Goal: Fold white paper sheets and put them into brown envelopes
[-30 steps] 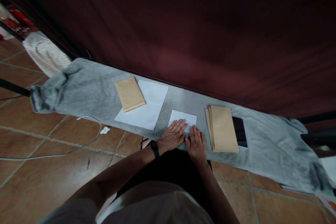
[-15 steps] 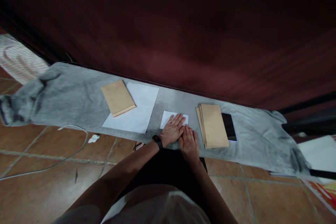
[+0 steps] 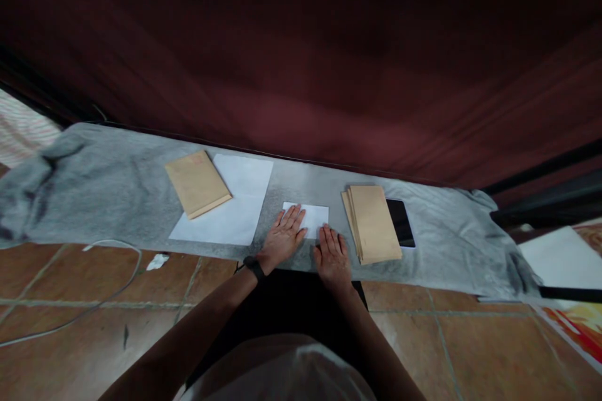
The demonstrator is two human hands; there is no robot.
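Bare grey cloth [image 3: 301, 183] beyond the folded paper [image 3: 311, 213], between white sheet [image 3: 237, 216] left and envelope stack [image 3: 374, 223] right.

A grey blanket [image 3: 117, 182] lies spread over a terracotta tile floor [image 3: 70, 338] below a maroon curtain [image 3: 301, 75]. Toward its left end, a brown envelope [image 3: 197, 183] overlaps a white sheet [image 3: 239, 213]; toward the right, a stack of brown envelopes [image 3: 374, 222] partly covers a dark phone [image 3: 401, 222]. A white cable [image 3: 94, 301] curls off the near edge.
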